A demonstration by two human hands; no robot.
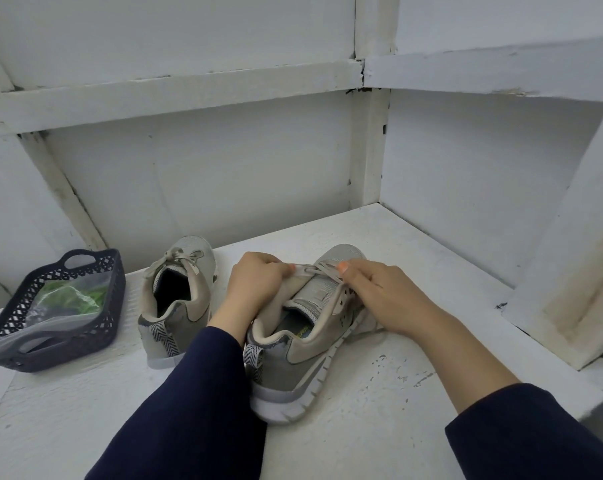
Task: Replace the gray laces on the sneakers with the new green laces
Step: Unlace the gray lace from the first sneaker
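Gray lace (314, 270) on the near sneaker (303, 358) is what I have in both hands. That shoe sits heel toward me on the white surface (362, 427), tipped a little onto its right side. My left hand (255, 285) is curled in at the left of the top eyelets, fingers closed on the lace. My right hand (379, 296) pinches the lace between thumb and finger on the right side. The fingers cover the knot, so I cannot tell from here whether it is undone.

I judge the lace to be flat, soft and limp. It should slide through the eyelets with some drag, so it is best taken close to each eyelet and drawn out one crossing at a time. The shoe looks light and may skid or roll when pulled; a grip on the collar or tongue should steady it.

Farther back and to the left stands the far sneaker (179, 306), upright, its own lace (179, 259) tied in a bow. Left of it is a dark basket (115, 289) holding a clear plastic bag (51, 327) with the green laces (82, 296) inside, well apart from my hands.
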